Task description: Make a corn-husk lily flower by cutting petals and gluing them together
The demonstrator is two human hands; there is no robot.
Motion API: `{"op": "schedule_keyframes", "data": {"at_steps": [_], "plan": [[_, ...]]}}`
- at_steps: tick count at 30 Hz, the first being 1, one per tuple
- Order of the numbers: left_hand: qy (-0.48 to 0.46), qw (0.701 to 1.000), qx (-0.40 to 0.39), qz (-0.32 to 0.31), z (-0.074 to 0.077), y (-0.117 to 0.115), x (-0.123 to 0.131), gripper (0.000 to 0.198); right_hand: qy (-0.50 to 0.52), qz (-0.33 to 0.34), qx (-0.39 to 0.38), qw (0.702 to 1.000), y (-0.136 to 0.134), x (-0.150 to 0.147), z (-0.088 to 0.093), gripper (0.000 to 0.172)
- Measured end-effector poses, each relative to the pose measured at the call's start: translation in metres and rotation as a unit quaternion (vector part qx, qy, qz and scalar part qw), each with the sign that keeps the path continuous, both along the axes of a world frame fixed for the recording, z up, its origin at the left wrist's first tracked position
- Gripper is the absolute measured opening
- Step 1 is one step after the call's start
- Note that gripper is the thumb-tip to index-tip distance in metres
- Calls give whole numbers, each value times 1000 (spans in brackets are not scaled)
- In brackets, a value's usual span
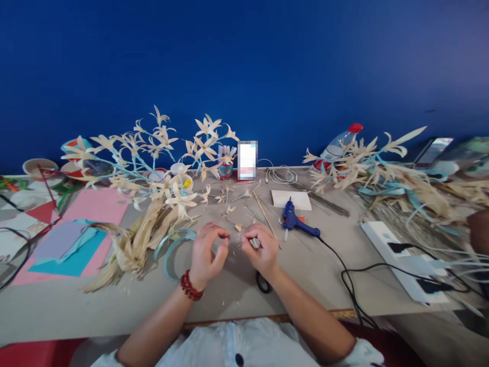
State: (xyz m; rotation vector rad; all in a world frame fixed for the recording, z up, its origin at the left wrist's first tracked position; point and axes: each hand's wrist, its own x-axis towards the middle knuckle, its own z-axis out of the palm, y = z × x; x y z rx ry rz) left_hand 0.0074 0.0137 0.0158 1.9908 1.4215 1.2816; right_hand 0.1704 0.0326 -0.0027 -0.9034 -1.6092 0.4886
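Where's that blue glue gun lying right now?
In the head view, the blue glue gun lies on the table, just right of the person's right hand and in front of a white card.

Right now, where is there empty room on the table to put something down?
Bare table lies along the near edge, between the husk pile and the left hand. Another patch sits between the right hand and the black cord. The back, by the paper flowers, is crowded.

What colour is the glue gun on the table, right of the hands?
The glue gun is blue; the head view shows it best.
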Motion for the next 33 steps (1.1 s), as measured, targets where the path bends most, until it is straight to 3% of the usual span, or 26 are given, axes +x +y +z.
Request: {"op": "schedule_keyframes", "data": {"at_steps": [5,13,18,26,33], "plan": [[65,997,31,-27,6,0,11,10,-34,31,4,999,-3,-5,-3,11],[63,996,45,33,1,3,-3,13,-10,-5,21,1000,-1,-1,1,12],[68,996,47,-25,6,0,3,9,-15,26,5,1000,-3,-3,0,11],[127,989,71,-18,5,0,5,10,-48,74,-44,995,-1,-1,0,4],[161,983,82,-17,7,-1,5,11,-83,60,-35,994,4,2,-3,9]]}}
